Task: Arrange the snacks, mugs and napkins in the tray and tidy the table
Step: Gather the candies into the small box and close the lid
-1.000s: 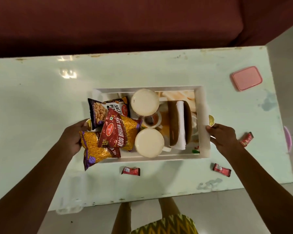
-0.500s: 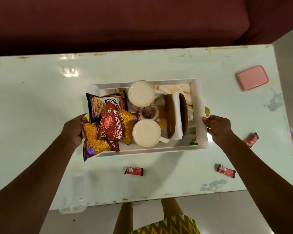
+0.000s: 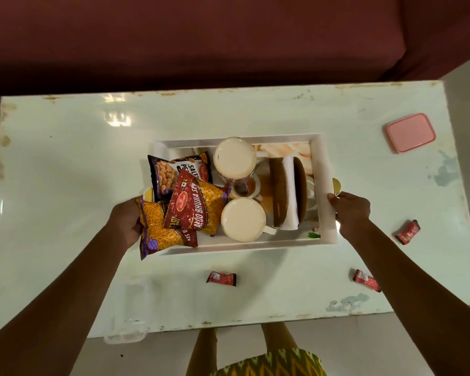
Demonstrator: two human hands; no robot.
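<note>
Tray (image 3: 324, 191) between both gripping hands

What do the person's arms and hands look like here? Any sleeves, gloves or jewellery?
Both forearms are bare, with no sleeves in view. The left hand and the right hand wear no gloves, and no watch, ring or bangle shows. Lower down, a garment with a yellow and dark green zigzag pattern is visible.

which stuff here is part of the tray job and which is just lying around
Part of the job: white tray, held by left hand and right hand; snack packets; two mugs; napkin holder; three red sweets loose on the table.

Lying about: pink lid; clear container; maroon sofa.
</note>
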